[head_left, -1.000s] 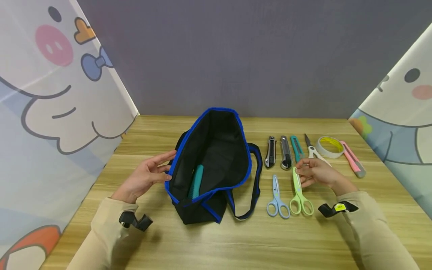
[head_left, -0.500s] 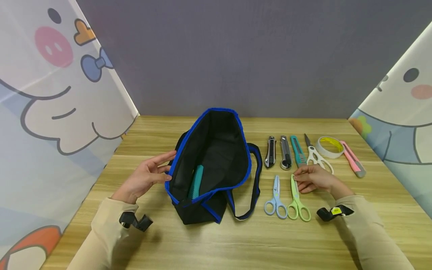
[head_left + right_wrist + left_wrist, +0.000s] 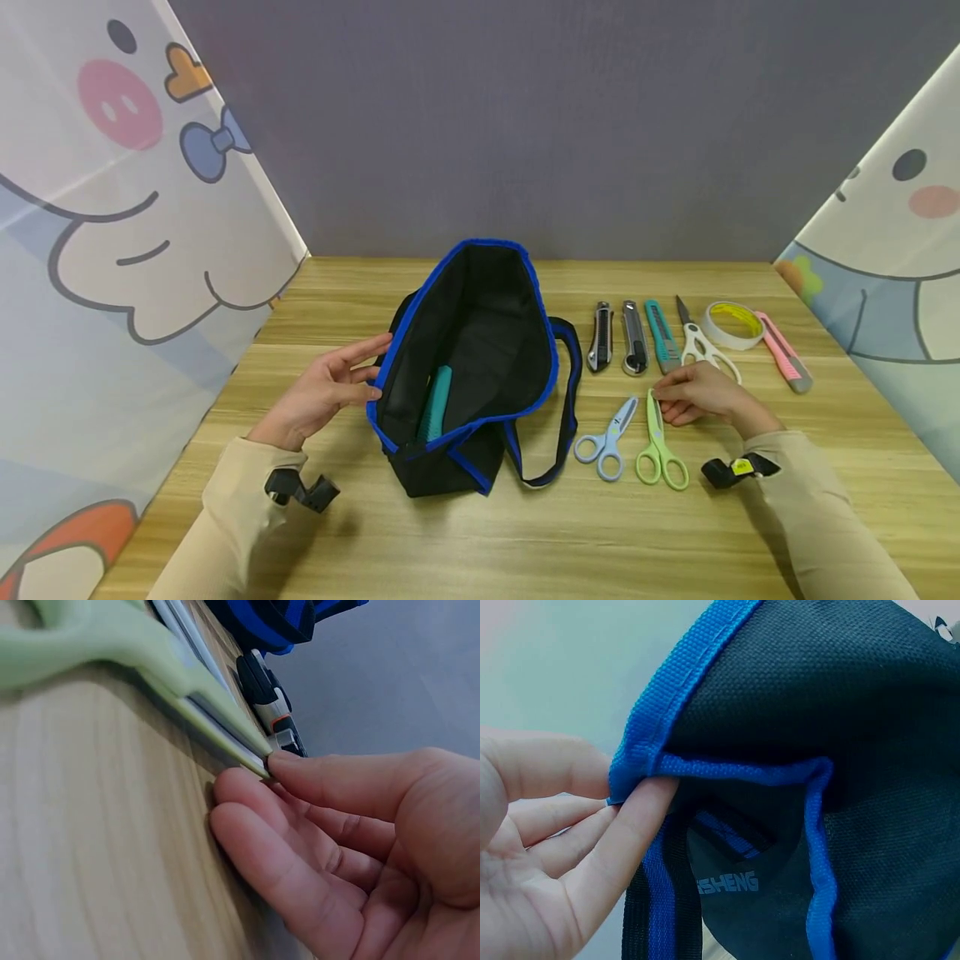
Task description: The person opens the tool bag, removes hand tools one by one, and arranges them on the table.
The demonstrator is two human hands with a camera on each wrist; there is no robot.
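Note:
A black tool bag with blue trim stands open-mouthed at mid-table. My left hand pinches its left rim; up close in the left wrist view, thumb and fingers grip the blue edging. Inside the bag lies a teal object. On the right, my right hand pinches the blade tip of light-green scissors, handles towards me. The right wrist view shows the thumb and fingers at the tip of the green scissors. Light-blue scissors lie tilted just to their left.
Behind them lie a black-and-silver utility knife, a silver one, a teal one, white-handled scissors, a tape roll and a pink utility knife. A bag strap loops out on the bag's right side.
My right hand and the green scissors have shifted slightly towards me. The light-blue scissors have slid left and turned, their handles swinging towards the bag. My left hand stays at the rim.

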